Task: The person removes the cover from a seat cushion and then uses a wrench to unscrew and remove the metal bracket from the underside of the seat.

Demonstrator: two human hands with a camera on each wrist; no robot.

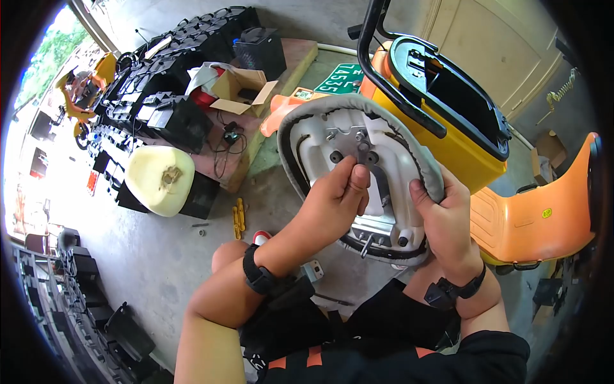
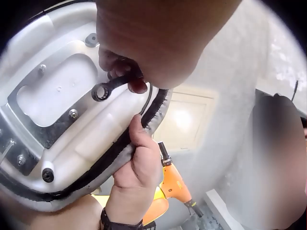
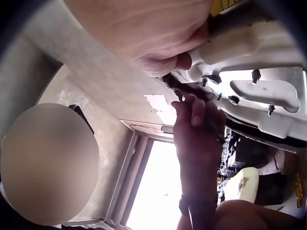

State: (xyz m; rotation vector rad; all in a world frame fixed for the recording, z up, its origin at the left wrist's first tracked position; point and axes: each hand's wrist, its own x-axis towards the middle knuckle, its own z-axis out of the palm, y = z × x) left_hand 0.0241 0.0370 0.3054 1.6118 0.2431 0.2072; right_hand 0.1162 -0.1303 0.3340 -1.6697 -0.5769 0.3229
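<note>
A scooter seat (image 1: 400, 173) is held tilted with its underside facing me, showing a white pan, a metal bracket (image 2: 36, 115) with bolts and nuts, and a grey cover wrapped over the rim. Curled fingers of my left hand (image 1: 336, 195) hold a dark ring spanner (image 2: 116, 83). In the head view the spanner's ring end overlaps the bracket near a bolt; the left wrist view shows it close over the pan. My right hand (image 1: 448, 214) grips the seat's right edge, thumb on the inner rim and fingers hidden behind.
Yellow seat foam (image 1: 150, 173) lies on a black box at left. Several black batteries (image 1: 173, 118) and an open carton (image 1: 240, 89) sit behind it. A yellow scooter body (image 1: 467, 150) stands ahead, with an orange panel (image 1: 537, 217) at right. Yellow tools (image 1: 238, 219) lie on the floor.
</note>
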